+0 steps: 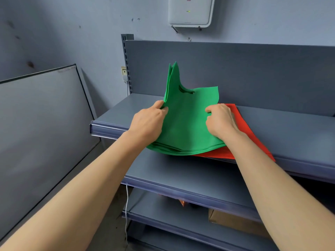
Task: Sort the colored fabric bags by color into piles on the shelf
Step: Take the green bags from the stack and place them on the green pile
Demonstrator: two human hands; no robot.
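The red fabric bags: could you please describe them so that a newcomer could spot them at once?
Find the grey metal shelving unit against the wall and look at its top shelf. The flat red fabric bags lie there beneath the stack of green fabric bags. They alone are red, showing only at that stack's right and front edges.

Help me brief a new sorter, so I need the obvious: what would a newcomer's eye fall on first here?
The bright stack of green fabric bags at the centre of the grey shelf, its left corner pulled up into a peak. The left hand pinches that raised edge and the right hand grips the stack's right side. Beneath it, red fabric bags stick out to the right.
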